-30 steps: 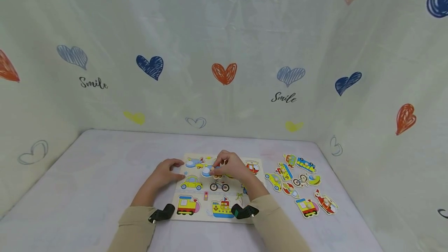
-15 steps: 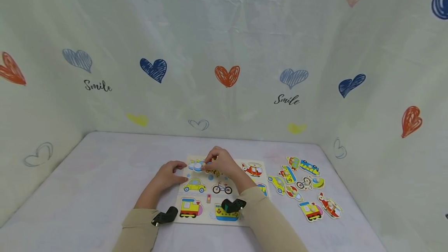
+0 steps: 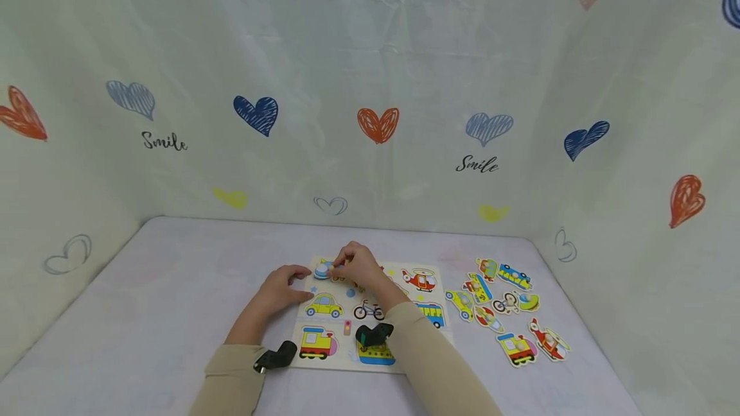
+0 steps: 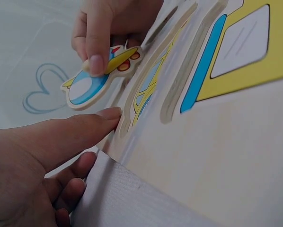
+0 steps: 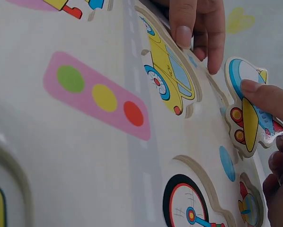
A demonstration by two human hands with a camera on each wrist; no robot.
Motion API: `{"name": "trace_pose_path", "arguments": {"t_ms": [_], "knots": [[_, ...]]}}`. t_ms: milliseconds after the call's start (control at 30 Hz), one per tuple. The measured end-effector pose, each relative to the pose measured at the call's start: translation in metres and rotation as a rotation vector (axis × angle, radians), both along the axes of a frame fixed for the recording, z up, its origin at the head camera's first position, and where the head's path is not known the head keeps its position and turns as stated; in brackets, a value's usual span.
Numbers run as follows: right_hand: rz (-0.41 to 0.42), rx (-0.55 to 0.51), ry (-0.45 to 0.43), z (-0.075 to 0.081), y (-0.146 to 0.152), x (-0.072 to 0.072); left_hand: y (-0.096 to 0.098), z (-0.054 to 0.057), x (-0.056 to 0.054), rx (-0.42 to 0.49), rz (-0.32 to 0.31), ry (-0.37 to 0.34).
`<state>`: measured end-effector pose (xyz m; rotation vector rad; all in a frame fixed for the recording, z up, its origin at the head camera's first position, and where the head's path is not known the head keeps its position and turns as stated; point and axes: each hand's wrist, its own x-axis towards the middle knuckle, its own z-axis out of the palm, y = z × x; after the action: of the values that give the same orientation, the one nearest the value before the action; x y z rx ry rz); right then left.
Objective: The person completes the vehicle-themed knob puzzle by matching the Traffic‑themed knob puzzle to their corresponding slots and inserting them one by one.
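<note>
My right hand (image 3: 360,267) pinches an airplane puzzle piece (image 5: 248,111), blue with a yellow wing and red engines. In the left wrist view the piece (image 4: 87,90) is tilted over the far left part of a pale puzzle board (image 4: 212,142), thumb and fingers at its knob. My left hand (image 3: 283,291) rests at the board's left edge, thumb touching the surface beside the yellow car recess (image 4: 153,82) and the index finger reaching toward the upper left corner. Its other fingers curl loosely outside the edge.
Right of the board lie several loose vehicle pieces, including a train (image 3: 516,349), a helicopter (image 3: 548,340) and a bus (image 3: 514,276). The board shows a bicycle recess (image 3: 368,310), a train recess (image 3: 317,343) and a helicopter recess (image 3: 419,280). A heart-printed curtain surrounds the white table.
My right hand has carried the airplane piece leftward from the upper middle to the upper left of the board. The left hand stays at the board's edge; the head view shifts slightly.
</note>
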<state>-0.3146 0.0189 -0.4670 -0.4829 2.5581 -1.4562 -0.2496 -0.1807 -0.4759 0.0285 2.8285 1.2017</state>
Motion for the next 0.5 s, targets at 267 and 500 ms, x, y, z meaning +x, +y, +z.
{"name": "trace_pose_path", "arguments": {"t_ms": [267,500], "knots": [[0.023,-0.01,0.001,-0.0019,-0.0041,-0.0049,0.0014,0.002,0.0001,-0.004,-0.003,0.003],[0.041,-0.013,-0.01,-0.0065,-0.0052,-0.01,0.0004,0.0026,0.0002,-0.018,-0.008,0.011]]}}
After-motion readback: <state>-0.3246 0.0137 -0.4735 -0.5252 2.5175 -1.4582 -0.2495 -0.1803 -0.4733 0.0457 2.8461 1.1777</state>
